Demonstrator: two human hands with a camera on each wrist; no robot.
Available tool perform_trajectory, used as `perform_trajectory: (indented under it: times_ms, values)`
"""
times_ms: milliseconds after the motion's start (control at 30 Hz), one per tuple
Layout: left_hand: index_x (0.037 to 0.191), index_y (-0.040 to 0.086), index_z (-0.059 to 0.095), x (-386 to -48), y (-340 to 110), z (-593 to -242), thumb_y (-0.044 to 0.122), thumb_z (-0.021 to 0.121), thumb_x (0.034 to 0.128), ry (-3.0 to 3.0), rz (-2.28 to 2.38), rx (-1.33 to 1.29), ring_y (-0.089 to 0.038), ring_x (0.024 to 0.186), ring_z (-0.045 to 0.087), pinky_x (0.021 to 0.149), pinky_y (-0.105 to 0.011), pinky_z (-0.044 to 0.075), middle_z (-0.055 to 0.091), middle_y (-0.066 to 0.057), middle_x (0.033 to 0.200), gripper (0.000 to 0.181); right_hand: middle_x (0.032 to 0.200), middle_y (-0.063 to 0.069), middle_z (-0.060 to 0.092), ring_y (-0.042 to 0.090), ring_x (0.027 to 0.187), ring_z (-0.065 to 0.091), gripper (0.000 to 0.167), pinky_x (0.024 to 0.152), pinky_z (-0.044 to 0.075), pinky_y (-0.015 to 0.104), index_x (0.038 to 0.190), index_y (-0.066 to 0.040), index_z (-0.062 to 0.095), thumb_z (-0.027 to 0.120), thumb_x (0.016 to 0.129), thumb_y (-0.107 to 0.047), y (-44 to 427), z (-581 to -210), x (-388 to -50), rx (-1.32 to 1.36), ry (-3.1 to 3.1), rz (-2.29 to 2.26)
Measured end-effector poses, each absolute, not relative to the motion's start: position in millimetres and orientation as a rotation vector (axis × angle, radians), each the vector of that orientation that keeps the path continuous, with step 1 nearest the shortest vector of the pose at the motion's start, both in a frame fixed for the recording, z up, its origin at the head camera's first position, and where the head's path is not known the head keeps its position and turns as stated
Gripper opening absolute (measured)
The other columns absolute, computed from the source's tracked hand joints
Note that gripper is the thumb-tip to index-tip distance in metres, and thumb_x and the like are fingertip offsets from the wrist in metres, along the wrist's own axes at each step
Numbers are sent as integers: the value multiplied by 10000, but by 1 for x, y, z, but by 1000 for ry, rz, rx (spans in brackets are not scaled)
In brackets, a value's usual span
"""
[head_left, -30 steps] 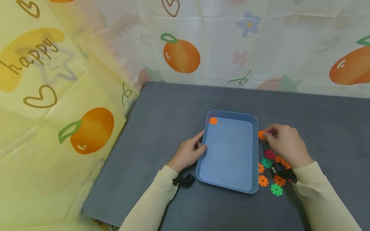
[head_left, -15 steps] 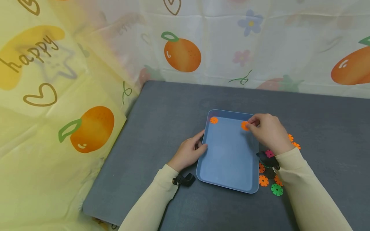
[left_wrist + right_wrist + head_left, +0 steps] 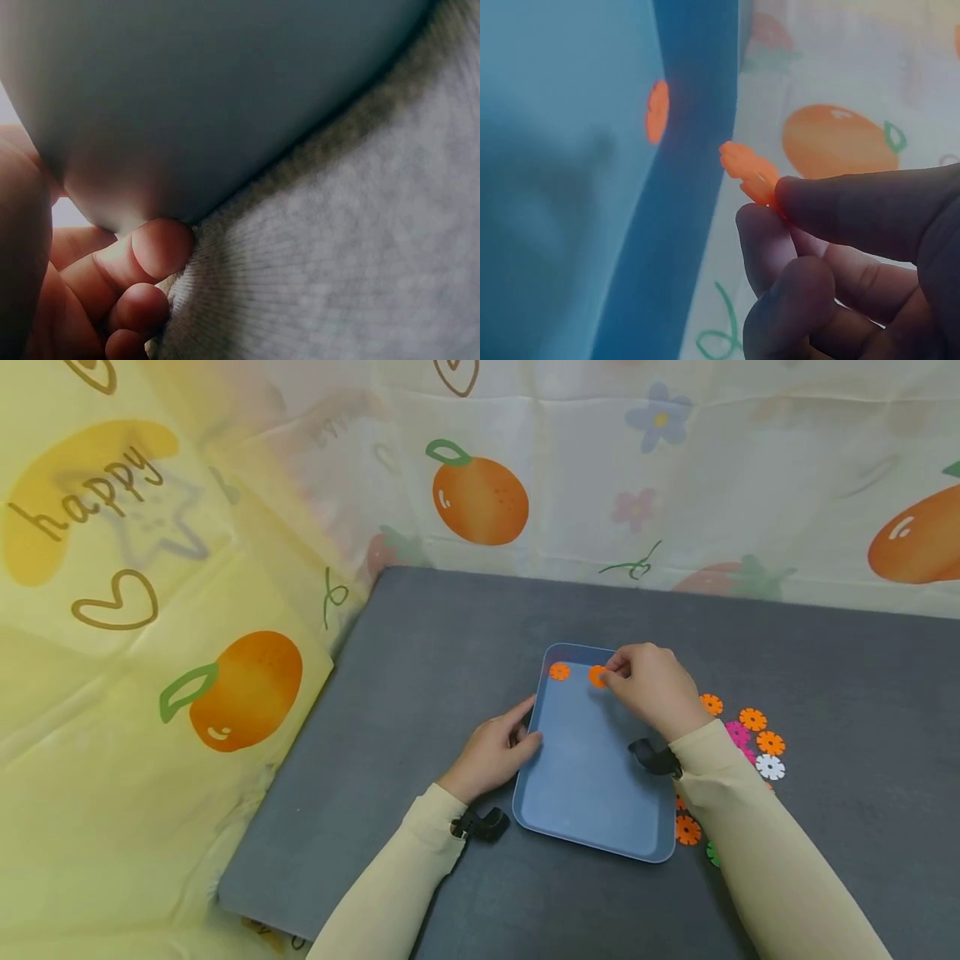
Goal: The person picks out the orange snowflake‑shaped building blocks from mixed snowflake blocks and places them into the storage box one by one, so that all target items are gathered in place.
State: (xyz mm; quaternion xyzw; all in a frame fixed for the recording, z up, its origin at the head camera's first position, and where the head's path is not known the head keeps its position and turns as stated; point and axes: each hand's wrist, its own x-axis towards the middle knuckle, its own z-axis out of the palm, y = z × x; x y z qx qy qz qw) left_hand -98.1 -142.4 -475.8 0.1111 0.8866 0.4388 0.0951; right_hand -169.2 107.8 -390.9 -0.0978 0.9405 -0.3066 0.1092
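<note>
A blue rectangular tray [image 3: 585,785] lies on the dark table. My left hand [image 3: 487,756] holds its left side, with the thumb over the rim; in the left wrist view, fingers [image 3: 161,247] touch the tray's outer wall. Over the far part of the tray, my right hand [image 3: 652,689] pinches an orange notched building disc [image 3: 597,676] between thumb and fingertips. The right wrist view shows this held disc [image 3: 746,172] tilted, apart from the tray floor. Another orange disc [image 3: 559,671] rests in the tray's far left corner.
Right of the tray lie several loose notched discs, among them orange [image 3: 752,719], pink [image 3: 737,732], white [image 3: 770,767] and green [image 3: 712,853]. My right sleeve [image 3: 757,827] hides part of this group. A printed cloth [image 3: 570,485] hangs behind the table.
My right hand has carried the orange disc from beside the tray's right rim leftward over its far part. The left hand keeps its hold on the tray.
</note>
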Motion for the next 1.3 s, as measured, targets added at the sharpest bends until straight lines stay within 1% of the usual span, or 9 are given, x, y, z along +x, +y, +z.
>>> perform_trajectory:
  times_ms: [300, 567, 700, 900, 1000, 1067, 1167, 1233, 1300]
  values:
    - [1614, 160, 440, -99, -142, -478, 258, 624, 1029, 2621, 1313, 330, -119, 635, 530, 592, -267, 427, 599, 21, 794, 621, 984, 132, 733, 244, 741, 653, 195, 660, 530, 390, 1075, -29, 749, 632, 1016, -173, 83, -411, -180, -264, 2767, -935]
    - [1609, 162, 449, -100, -142, -479, 250, 627, 1026, 2624, 1323, 333, -111, 636, 534, 597, -266, 432, 609, 26, 801, 616, 1010, 139, 720, 276, 825, 646, 213, 745, 540, 418, 1086, -21, 758, 642, 1015, -186, 69, -425, -186, -257, 2737, -959]
    - [1612, 163, 444, -99, -142, -479, 253, 626, 1030, 2620, 1324, 325, -113, 637, 535, 588, -265, 428, 607, 28, 796, 617, 959, 130, 720, 263, 799, 636, 219, 741, 522, 390, 1067, -18, 763, 658, 1003, -200, 69, -433, -188, -246, 2705, -994]
    - [1614, 171, 441, -97, -141, -478, 247, 627, 1031, 2604, 1332, 311, -118, 633, 530, 580, -268, 416, 601, 24, 783, 617, 902, 108, 723, 228, 734, 605, 196, 677, 475, 326, 983, -26, 780, 692, 992, -201, 72, -445, -190, -250, 2642, -1056]
    - [1612, 166, 444, -96, -140, -478, 249, 626, 1029, 2608, 1333, 320, -117, 628, 526, 580, -265, 412, 599, 24, 778, 617, 829, 85, 708, 214, 687, 589, 191, 656, 461, 320, 903, -38, 777, 700, 979, -196, 73, -448, -190, -265, 2628, -1075]
    - [1611, 168, 447, -96, -140, -478, 251, 625, 1028, 2612, 1334, 326, -116, 625, 526, 580, -264, 412, 599, 26, 776, 615, 737, 54, 658, 200, 635, 560, 211, 626, 438, 320, 827, -52, 759, 699, 972, -194, 73, -449, -190, -264, 2618, -1082]
    - [1608, 177, 452, -97, -140, -478, 252, 626, 1026, 2619, 1338, 330, -119, 622, 527, 582, -267, 418, 602, 26, 775, 612, 605, 7, 520, 175, 555, 484, 285, 581, 383, 315, 706, -73, 689, 688, 965, -192, 71, -450, -190, -262, 2610, -1078]
    - [1606, 177, 456, -97, -141, -479, 251, 624, 1027, 2623, 1340, 330, -122, 622, 530, 585, -270, 423, 603, 26, 774, 608, 575, -9, 467, 167, 531, 458, 309, 565, 364, 315, 681, -84, 664, 686, 966, -201, 70, -450, -190, -257, 2604, -1076]
    - [1605, 173, 457, -97, -141, -479, 249, 623, 1027, 2625, 1342, 329, -126, 622, 532, 585, -273, 427, 604, 24, 775, 607, 574, -9, 468, 166, 530, 458, 307, 564, 366, 314, 689, -81, 663, 686, 967, -210, 69, -451, -190, -259, 2605, -1071]
